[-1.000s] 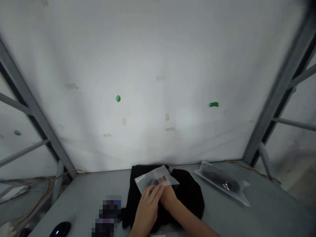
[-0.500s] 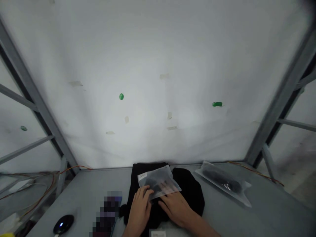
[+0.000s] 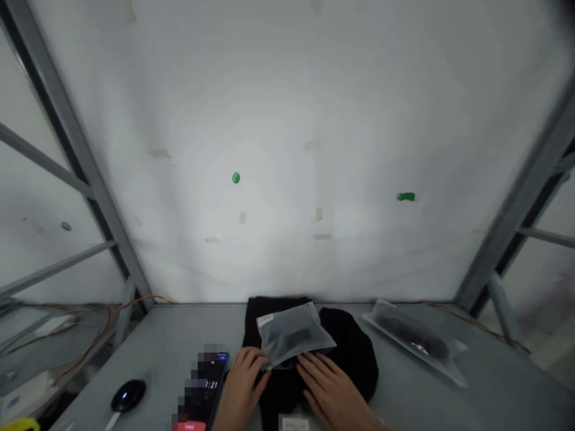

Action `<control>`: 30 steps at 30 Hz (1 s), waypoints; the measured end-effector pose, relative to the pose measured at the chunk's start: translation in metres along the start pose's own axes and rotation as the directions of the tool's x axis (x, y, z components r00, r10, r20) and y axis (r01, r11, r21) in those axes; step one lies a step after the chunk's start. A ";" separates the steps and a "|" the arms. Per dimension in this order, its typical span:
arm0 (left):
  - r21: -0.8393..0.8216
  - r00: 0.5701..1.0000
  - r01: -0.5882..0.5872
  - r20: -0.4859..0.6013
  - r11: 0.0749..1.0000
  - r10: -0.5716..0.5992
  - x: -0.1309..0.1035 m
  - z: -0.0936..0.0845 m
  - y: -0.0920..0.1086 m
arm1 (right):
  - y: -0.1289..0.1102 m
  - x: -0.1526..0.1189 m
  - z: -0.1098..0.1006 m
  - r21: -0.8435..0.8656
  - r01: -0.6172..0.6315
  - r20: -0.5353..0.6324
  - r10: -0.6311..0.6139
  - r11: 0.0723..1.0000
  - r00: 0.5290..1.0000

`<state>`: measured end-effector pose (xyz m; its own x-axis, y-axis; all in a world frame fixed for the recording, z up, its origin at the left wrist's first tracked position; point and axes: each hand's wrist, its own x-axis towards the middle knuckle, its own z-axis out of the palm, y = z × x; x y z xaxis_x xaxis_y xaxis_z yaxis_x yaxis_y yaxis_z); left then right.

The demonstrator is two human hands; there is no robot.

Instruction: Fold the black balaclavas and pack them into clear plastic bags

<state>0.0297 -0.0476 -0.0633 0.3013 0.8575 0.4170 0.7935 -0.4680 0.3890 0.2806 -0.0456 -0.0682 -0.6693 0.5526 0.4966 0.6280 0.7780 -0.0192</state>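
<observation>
A frosted plastic bag (image 3: 296, 335) with a small white label at its upper left corner lies on a black cloth item (image 3: 353, 353). Something dark shows dimly through the plastic. My left hand (image 3: 242, 383) is at the bag's lower left corner, its fingers and thumb closed on the edge there. Beside the lower right edge, my right hand (image 3: 332, 389) rests with its fingers stretched out, fingertips at the bag's rim and over the black cloth. A white label (image 3: 294, 424) in clear plastic shows at the bottom, between my forearms.
To the right lies another frosted bag (image 3: 415, 341) with a dark thing in it. A phone (image 3: 209, 386), partly pixelated, and a round black device (image 3: 128, 395) with a lit spot are on the left of the grey table (image 3: 188, 326). Metal posts (image 3: 507, 227) flank a white sheet.
My right hand's fingers, seen through the plastic before, have drawn back to the bag's lower edge. My left hand has shifted slightly down and left. The view has turned a little left.
</observation>
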 end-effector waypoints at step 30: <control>0.224 0.979 -0.025 -0.192 0.974 0.069 -0.011 -0.013 -0.003 | 0.019 0.039 0.009 -0.077 -0.074 -0.096 0.066 0.994 0.993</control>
<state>0.0171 -0.0579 -0.0587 0.2484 0.7659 0.5931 0.8840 -0.4295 0.1844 0.2626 -0.0064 -0.0573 -0.5849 0.5715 0.5756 0.7045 0.7097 0.0113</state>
